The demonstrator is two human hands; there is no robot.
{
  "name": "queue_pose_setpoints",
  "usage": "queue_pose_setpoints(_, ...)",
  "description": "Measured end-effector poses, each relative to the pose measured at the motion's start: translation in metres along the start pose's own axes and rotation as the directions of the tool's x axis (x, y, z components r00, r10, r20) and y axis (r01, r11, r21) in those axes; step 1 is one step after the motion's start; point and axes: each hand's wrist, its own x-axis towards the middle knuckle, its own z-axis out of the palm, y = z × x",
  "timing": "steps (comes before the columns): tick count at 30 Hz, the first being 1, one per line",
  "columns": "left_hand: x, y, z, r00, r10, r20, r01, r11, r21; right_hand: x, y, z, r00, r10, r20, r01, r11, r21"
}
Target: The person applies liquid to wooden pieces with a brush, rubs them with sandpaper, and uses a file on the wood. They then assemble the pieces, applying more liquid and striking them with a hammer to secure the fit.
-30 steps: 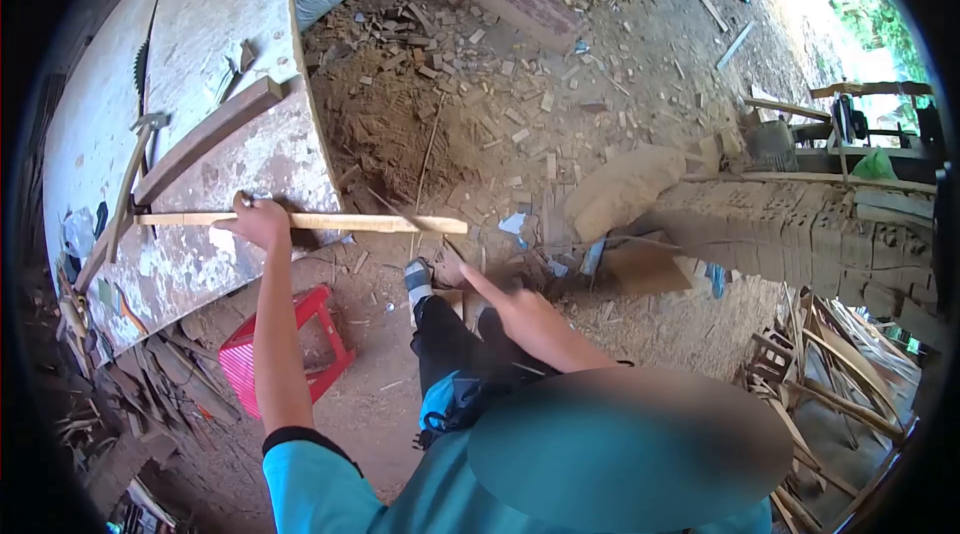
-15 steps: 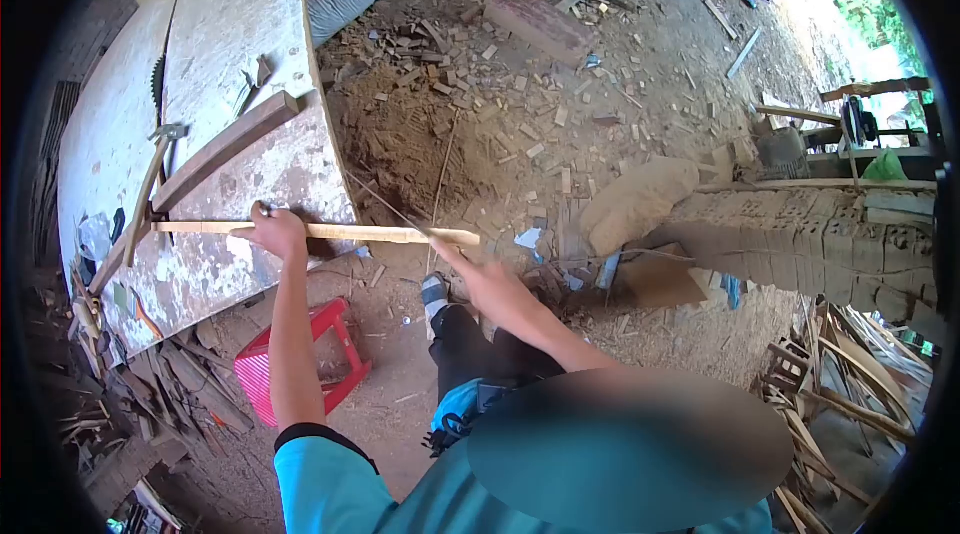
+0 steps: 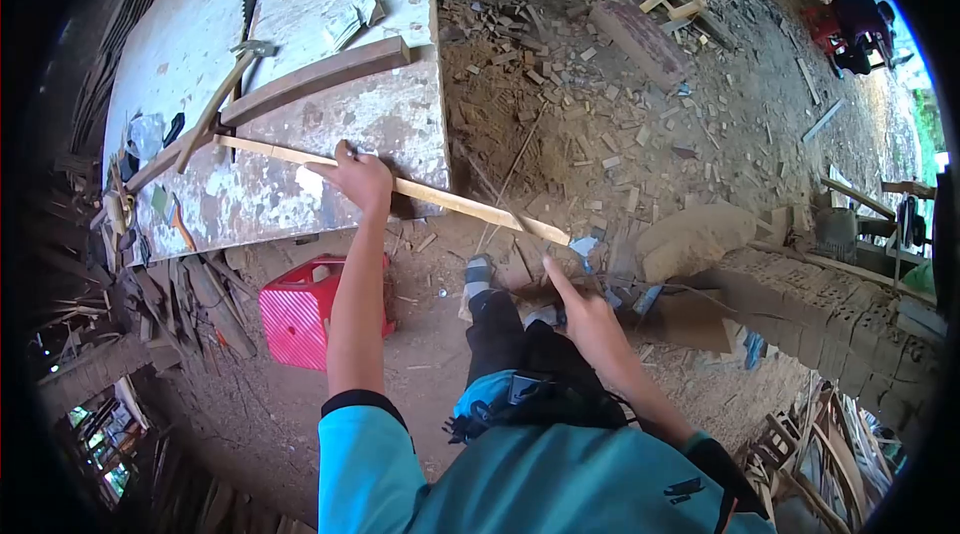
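Note:
A long, narrow wooden strip (image 3: 460, 202) lies across the worktable's near corner, its right end sticking out past the edge. My left hand (image 3: 358, 180) is closed around the strip and presses it on the tabletop. Beyond the edge, my right hand (image 3: 590, 319) is closed on a handsaw (image 3: 524, 224), seen nearly edge-on. The thin, blurred blade crosses the strip close to its free end; the saw's handle is hidden in my fingers. Behind my left hand a thicker brown timber (image 3: 315, 82) rests on the table.
The paint-stained worktable (image 3: 400, 124) carries a hammer-like tool (image 3: 215, 104) and a toothed saw blade (image 3: 252, 4). A red plastic stool (image 3: 295, 319) is below its front edge. Cut wood blocks (image 3: 570, 119) and sawdust cover the ground. A person (image 3: 858, 29) sits at the far right.
My view has turned, so the table and strip sit further right and the strip slants more. My right hand has drawn back toward my body with the saw. My left hand keeps its grip.

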Motion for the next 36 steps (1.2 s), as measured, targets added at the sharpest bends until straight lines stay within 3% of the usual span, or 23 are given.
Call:
queue_pose_setpoints(4,-0.002,-0.007,0.001,1.000,0.000,-0.021,0.001,0.999,0.041,0.035,-0.008,-0.002,0.946,0.233,0.224,-0.255,0.964,0.072)
queue_pose_setpoints(8,-0.001,-0.007,0.001,1.000,0.000,-0.010,0.000,0.999,0.033,0.028,0.001,0.005,0.988,0.114,0.101,-0.132,0.971,0.199)
queue_pose_setpoints(11,-0.003,-0.001,-0.003,1.000,-0.018,-0.009,0.018,1.000,0.017,-0.046,0.000,-0.018,0.956,0.231,0.182,-0.245,0.967,0.063)
queue_pose_setpoints(14,-0.004,0.000,-0.004,1.000,-0.024,-0.014,0.024,1.000,0.009,-0.001,-0.028,-0.032,0.884,0.363,0.293,-0.354,0.931,-0.085)
queue_pose_setpoints(19,-0.004,-0.001,-0.004,0.999,-0.046,0.004,0.046,0.998,-0.034,0.022,-0.034,-0.017,0.904,0.329,0.272,-0.303,0.944,-0.134)
queue_pose_setpoints(23,-0.006,0.005,-0.009,0.999,-0.049,0.003,0.049,0.998,-0.049,0.010,-0.066,-0.063,0.828,0.406,0.387,-0.353,0.913,-0.204)
queue_pose_setpoints(27,-0.005,-0.004,-0.002,0.998,0.015,-0.054,-0.013,0.999,0.042,0.038,-0.049,-0.043,0.910,0.294,0.292,-0.286,0.955,-0.071)
queue_pose_setpoints(30,-0.008,0.006,-0.010,0.999,-0.044,0.024,0.045,0.998,-0.049,0.066,-0.022,-0.007,0.973,0.130,0.192,-0.148,0.985,0.085)
queue_pose_setpoints(31,-0.007,0.008,-0.014,0.997,-0.047,0.060,0.049,0.998,-0.027,0.060,-0.025,-0.010,0.936,0.235,0.262,-0.223,0.972,-0.076)
queue_pose_setpoints(34,-0.004,-0.002,-0.004,1.000,-0.001,0.002,0.001,0.998,0.062,0.008,-0.044,-0.053,0.929,0.264,0.259,-0.239,0.963,-0.126)
queue_pose_setpoints(36,-0.007,-0.007,-0.006,0.999,-0.016,0.032,0.013,0.998,0.069,0.016,-0.050,-0.060,0.873,0.326,0.363,-0.330,0.943,-0.054)
